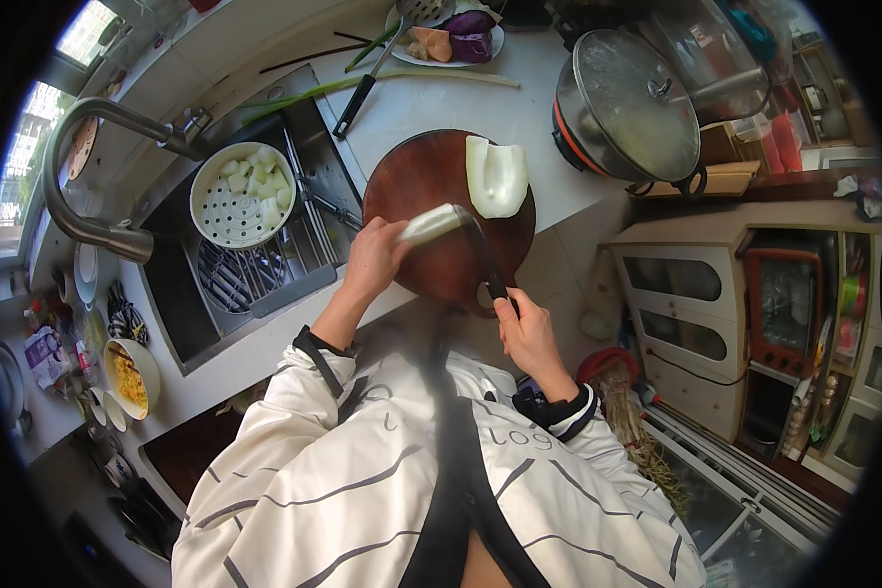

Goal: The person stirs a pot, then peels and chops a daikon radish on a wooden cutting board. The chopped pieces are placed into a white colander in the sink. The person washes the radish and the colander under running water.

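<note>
My left hand [373,257] grips a pale green-white piece of gourd [432,223] over the round wooden cutting board [411,176]. In my right hand [527,332] is the dark handle of a knife [478,239], its blade end against the gourd piece's right end. A larger hollowed gourd piece [497,176], its scooped side showing, lies at the board's far right edge. Left of the board, a white perforated colander [213,202] holds cut pale green chunks [268,191].
The colander rests over the sink [184,309], beneath the curved faucet [117,239]. A slotted spatula [354,106], scallions [411,73] and a plate with purple vegetable [474,37] lie beyond the board. A glass-lidded pan [636,110] stands right; a bowl of yellow food [147,367] sits left.
</note>
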The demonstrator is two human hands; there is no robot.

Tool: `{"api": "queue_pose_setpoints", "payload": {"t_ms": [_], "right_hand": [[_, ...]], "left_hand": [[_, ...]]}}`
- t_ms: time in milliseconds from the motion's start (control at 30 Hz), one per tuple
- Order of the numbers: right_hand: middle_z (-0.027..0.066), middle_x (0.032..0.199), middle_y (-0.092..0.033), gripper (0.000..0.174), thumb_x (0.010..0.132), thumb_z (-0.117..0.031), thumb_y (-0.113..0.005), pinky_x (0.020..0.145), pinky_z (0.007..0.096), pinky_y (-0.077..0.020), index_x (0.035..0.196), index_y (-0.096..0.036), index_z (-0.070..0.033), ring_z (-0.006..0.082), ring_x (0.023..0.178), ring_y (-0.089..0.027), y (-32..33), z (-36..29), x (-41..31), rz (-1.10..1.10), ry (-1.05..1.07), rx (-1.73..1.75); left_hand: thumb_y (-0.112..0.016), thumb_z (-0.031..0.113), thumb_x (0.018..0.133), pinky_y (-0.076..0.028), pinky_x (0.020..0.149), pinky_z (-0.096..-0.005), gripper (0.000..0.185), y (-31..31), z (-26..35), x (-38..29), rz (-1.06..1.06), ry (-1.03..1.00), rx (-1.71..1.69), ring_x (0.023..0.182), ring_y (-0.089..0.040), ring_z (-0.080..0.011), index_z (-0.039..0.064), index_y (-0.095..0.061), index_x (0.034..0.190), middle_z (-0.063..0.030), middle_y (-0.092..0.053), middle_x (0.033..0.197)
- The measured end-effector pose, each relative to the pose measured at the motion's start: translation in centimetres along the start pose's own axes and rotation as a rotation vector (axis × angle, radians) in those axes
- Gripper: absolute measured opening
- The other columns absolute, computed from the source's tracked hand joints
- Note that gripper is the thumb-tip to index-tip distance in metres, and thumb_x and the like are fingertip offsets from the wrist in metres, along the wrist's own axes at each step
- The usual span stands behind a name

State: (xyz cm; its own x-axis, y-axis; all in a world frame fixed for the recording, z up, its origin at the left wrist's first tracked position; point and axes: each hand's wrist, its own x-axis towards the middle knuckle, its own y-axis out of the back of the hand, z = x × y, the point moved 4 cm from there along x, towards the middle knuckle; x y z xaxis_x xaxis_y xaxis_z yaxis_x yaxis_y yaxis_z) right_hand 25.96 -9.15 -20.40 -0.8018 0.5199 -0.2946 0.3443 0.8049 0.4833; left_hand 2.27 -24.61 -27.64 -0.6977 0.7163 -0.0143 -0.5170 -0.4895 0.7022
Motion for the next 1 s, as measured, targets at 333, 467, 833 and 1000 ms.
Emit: {"api": "queue_pose_setpoints", "payload": {"t_ms": [333, 467, 833, 1000], "right_hand": [[0.014, 0.064, -0.064, 0.049, 0.109, -0.042, -0.056, 0.059, 0.0404, -0.0518, 0.122, -0.063, 0.005, 0.0276, 0.059, -0.068, -1.6, -0.3, 3.0, -0.001, 0.049, -0.288], [0.0177, 0.065, -0.065, 0.05, 0.108, -0.043, -0.055, 0.065, 0.0448, -0.0536, 0.121, -0.064, 0.004, 0.0343, 0.066, -0.07, -3.4, 0.4, 5.5, 0.05, 0.093, -0.336], [0.0154, 0.066, -0.066, 0.044, 0.109, -0.038, -0.053, 0.059, 0.0408, -0.0525, 0.116, -0.065, 0.004, 0.0312, 0.06, -0.067, -2.8, -1.2, 4.9, -0.029, 0.1, -0.263], [0.0195, 0.069, -0.067, 0.044, 0.109, -0.039, -0.053, 0.065, 0.0453, -0.0535, 0.109, -0.065, 0.003, 0.0397, 0.067, -0.068, -5.2, -0.7, 5.9, 0.046, 0.096, -0.434]], "left_hand": [[-0.078, 0.011, 0.087, -0.053, 0.084, -0.0471, 0.036, -0.1, -0.5, -0.2, 0.018, 0.024, -0.049, 0.094, -0.066, -0.039, 0.005, -0.074, 0.122, -0.0171, -0.065, 0.1], [-0.077, 0.011, 0.087, -0.053, 0.084, -0.0466, 0.036, -0.1, -0.7, -0.3, 0.016, 0.028, -0.054, 0.094, -0.066, -0.0384, 0.006, -0.073, 0.122, -0.0165, -0.065, 0.099], [-0.077, 0.011, 0.087, -0.054, 0.084, -0.0455, 0.035, -0.2, -1.0, -0.7, 0.066, 0.015, -0.094, 0.096, -0.066, -0.0382, 0.004, -0.073, 0.121, -0.0163, -0.065, 0.099], [-0.078, 0.01, 0.087, -0.055, 0.083, -0.0441, 0.034, 0.0, -1.0, -1.0, 0.11, -0.01, -0.106, 0.094, -0.068, -0.0371, 0.003, -0.072, 0.119, -0.0156, -0.066, 0.1]]}}
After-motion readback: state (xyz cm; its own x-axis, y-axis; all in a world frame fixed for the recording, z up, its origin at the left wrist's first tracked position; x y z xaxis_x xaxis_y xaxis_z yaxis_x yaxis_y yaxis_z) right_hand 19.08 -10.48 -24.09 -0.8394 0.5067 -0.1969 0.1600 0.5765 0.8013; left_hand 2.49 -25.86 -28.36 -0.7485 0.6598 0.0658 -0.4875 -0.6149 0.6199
